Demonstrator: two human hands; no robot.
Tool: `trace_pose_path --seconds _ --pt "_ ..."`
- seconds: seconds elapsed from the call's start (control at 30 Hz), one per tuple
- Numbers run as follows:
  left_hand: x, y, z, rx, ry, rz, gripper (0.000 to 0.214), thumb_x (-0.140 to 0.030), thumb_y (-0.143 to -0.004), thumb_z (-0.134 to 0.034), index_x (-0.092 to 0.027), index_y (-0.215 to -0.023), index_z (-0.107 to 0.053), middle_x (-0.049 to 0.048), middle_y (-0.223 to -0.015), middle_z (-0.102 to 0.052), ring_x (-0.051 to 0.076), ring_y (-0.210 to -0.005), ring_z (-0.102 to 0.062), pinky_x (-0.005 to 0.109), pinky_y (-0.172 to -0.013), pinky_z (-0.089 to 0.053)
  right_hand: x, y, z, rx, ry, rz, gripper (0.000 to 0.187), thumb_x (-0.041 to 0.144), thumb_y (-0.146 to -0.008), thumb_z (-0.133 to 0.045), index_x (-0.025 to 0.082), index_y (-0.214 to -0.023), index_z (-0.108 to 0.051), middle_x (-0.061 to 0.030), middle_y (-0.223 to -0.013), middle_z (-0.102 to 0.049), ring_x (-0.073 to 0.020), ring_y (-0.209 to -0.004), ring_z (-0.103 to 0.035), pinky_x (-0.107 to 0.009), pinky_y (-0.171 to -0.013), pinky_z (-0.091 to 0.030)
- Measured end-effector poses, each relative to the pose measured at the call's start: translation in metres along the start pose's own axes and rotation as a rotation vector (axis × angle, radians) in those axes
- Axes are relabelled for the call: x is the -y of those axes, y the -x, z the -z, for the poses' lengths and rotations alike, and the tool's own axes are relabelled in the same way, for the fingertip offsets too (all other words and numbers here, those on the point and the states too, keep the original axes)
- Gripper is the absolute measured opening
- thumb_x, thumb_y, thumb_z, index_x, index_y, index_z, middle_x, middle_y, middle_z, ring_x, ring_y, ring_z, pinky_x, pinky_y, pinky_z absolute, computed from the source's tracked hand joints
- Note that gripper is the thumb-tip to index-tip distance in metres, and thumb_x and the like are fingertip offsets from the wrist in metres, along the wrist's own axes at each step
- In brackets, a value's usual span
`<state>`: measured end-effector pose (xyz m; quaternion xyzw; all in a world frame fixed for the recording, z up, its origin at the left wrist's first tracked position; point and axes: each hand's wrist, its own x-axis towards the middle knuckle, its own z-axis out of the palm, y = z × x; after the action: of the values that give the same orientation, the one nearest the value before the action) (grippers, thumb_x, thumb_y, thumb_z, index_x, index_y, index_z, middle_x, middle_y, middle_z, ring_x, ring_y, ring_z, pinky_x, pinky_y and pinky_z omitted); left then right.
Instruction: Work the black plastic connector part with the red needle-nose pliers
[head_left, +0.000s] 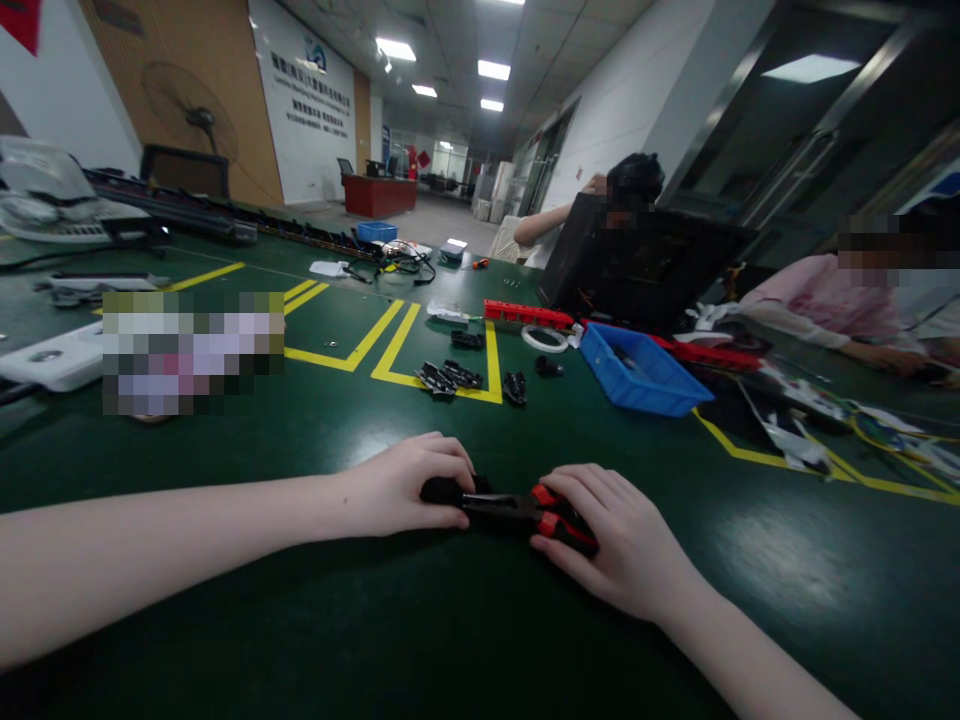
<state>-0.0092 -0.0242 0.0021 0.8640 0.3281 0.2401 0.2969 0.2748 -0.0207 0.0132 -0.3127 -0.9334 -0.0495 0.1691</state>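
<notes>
My right hand (611, 535) is closed around the red and black handles of a pair of pliers (510, 507). The jaws point left and reach a small black part (442, 490), which my left hand (412, 485) pinches between thumb and fingers. Fingers hide much of that part, and I cannot tell its kind. Both hands are low over the green table (315, 620). Beyond them lie several small black plastic pieces (450, 377), with another black piece (514, 387) to their right.
A blue bin (645, 370) stands at the right, near a white ring (545, 339) and a red strip (529, 314). Yellow tape (382, 345) marks the table. A white power strip (56, 355) lies left. Two other people sit across, one behind a large black case (645, 265).
</notes>
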Motion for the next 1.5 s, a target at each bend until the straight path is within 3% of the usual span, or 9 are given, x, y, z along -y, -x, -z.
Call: trace_pose_path --seconds 0.4,0.53,0.77,0.97,1.13,1.5 --pt "-0.0008 0.0007 0.0007 -0.045 0.148 0.008 0.015 -0.023 -0.087 -0.068 -0.018 -0.1 -0.065 0.0051 -0.106 -0.064 0.02 -0.097 -0.062 0.032 -0.086 -0.049 -0.0045 0.0014 -0.0002 -0.073 -0.003 0.0 0.032 0.041 -0.086 -0.06 0.017 -0.108 -0.059 -0.0119 -0.102 -0.066 -0.0221 -0.085 -0.064 -0.034 -0.07 -0.054" --pt "-0.0043 0.0007 0.0019 -0.038 0.163 0.039 0.026 -0.025 -0.086 -0.069 -0.018 -0.109 -0.06 0.0039 -0.103 -0.066 0.018 -0.091 -0.064 0.03 -0.078 -0.049 -0.0034 0.0009 0.0006 -0.049 -0.035 -0.007 0.028 0.039 -0.086 -0.059 0.018 -0.104 -0.06 -0.011 -0.098 -0.066 -0.0208 -0.081 -0.065 -0.033 -0.068 -0.054" --pt "-0.0038 0.0015 0.0032 0.025 0.157 -0.001 0.054 -0.026 -0.083 -0.073 -0.022 -0.132 -0.05 0.009 -0.118 -0.063 0.024 -0.107 -0.061 0.036 -0.09 -0.048 0.0018 -0.0007 0.0011 -0.041 -0.055 0.002 0.024 0.035 -0.083 -0.06 0.019 -0.1 -0.06 -0.0093 -0.094 -0.065 -0.0189 -0.077 -0.063 -0.031 -0.067 -0.053" --pt "-0.0006 0.0013 0.0014 0.065 0.085 -0.041 0.052 -0.025 -0.086 -0.069 -0.021 -0.135 -0.051 0.0097 -0.114 -0.06 0.023 -0.101 -0.06 0.033 -0.085 -0.048 0.0021 -0.0024 0.001 -0.03 -0.064 0.005 0.024 0.035 -0.082 -0.061 0.019 -0.1 -0.06 -0.0093 -0.095 -0.066 -0.0191 -0.078 -0.064 -0.031 -0.067 -0.053" --pt "-0.0006 0.0025 -0.0003 0.051 0.037 -0.021 0.062 -0.029 -0.088 -0.067 -0.022 -0.143 -0.042 0.0098 -0.114 -0.059 0.023 -0.098 -0.06 0.032 -0.082 -0.048 -0.0003 -0.0014 0.0003 -0.075 -0.012 0.04 0.028 0.037 -0.084 -0.059 0.017 -0.104 -0.058 -0.0115 -0.098 -0.067 -0.0213 -0.08 -0.065 -0.034 -0.067 -0.053" --pt "-0.0036 0.0017 0.0009 0.077 0.048 -0.015 0.046 -0.031 -0.086 -0.07 -0.02 -0.128 -0.053 0.008 -0.115 -0.064 0.023 -0.103 -0.062 0.032 -0.085 -0.047 -0.0049 -0.0006 0.0007 -0.209 0.065 0.087 0.031 0.035 -0.082 -0.061 0.018 -0.108 -0.06 -0.0111 -0.098 -0.069 -0.0262 -0.092 -0.066 -0.044 -0.083 -0.053"
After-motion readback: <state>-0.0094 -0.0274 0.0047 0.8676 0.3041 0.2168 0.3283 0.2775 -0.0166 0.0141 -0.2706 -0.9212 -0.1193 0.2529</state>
